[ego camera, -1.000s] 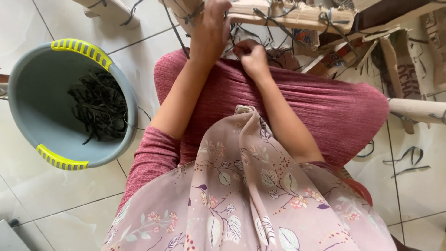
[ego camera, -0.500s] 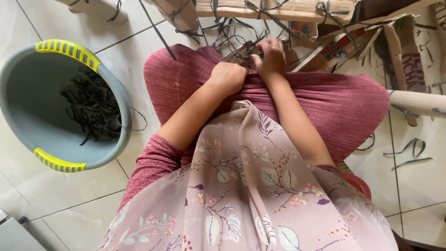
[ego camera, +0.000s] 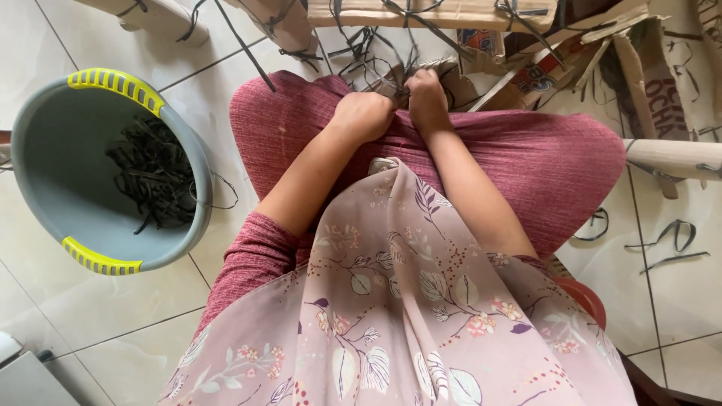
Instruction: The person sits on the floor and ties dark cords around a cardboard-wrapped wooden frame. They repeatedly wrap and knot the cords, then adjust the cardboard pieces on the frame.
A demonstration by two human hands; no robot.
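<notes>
My left hand (ego camera: 366, 116) is curled into a fist and rests on my lap, on the dark red ribbed cloth (ego camera: 541, 165). What lies inside the fist is hidden. Just to its right, my right hand (ego camera: 426, 98) is closed around thin dark strips (ego camera: 391, 71). These strips run up toward a wooden frame (ego camera: 436, 13) at the top of the view, where more of them hang tangled. The two hands nearly touch at the far edge of my lap. A pink floral scarf (ego camera: 391, 301) hangs over my forearms and chest.
A grey basin (ego camera: 45, 203) with yellow handles stands on the tiled floor at the left, with a pile of dark strips (ego camera: 150, 177) in it. Torn cardboard pieces (ego camera: 654, 83) lie at the top right. A wooden bar (ego camera: 669, 156) and loose strips (ego camera: 669, 240) are at the right.
My left hand came down from the wooden frame to my lap and closed into a fist. My right hand stayed by the strips, and the view shifted a little.
</notes>
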